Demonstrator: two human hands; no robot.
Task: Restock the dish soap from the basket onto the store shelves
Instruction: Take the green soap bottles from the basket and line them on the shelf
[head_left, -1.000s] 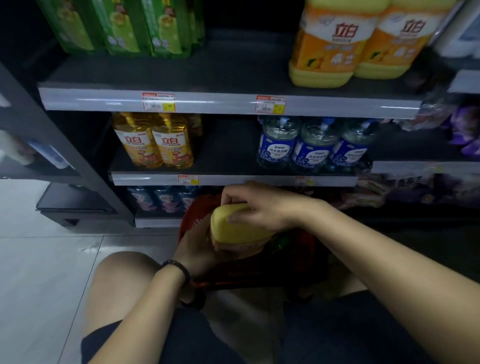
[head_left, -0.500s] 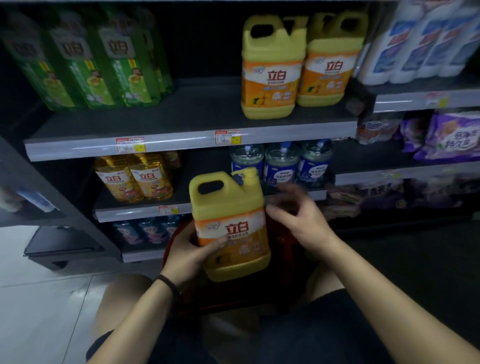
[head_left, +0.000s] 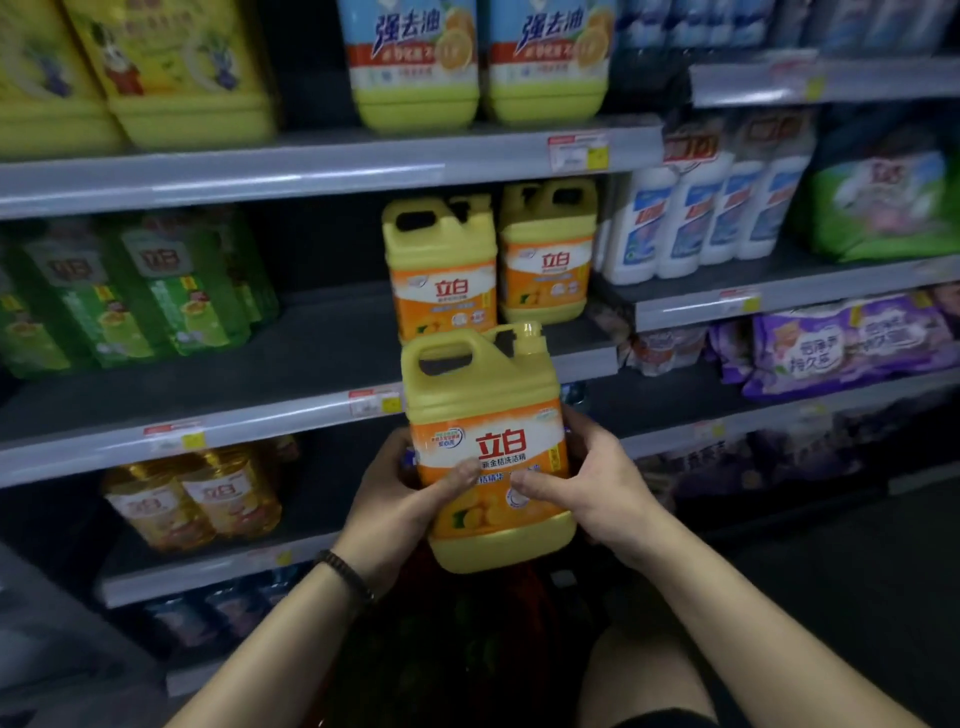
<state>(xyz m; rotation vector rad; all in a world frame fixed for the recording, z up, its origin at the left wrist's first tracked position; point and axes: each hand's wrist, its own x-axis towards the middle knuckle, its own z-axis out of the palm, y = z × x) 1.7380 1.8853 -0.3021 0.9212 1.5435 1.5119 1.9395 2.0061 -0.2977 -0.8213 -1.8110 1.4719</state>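
Clasping the yellow jug (head_left: 488, 447), both hands' (head_left: 400, 499) grips press its sides before two shelved jugs (head_left: 441, 270).

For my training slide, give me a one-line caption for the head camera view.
Both hands, left hand and right hand, hold a yellow soap jug upright before two matching jugs on the shelf.

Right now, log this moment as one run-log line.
phase: carry to shelf | left hand: holding yellow jug | right hand: holding jug | jug: upright, below two matching jugs | basket: underneath
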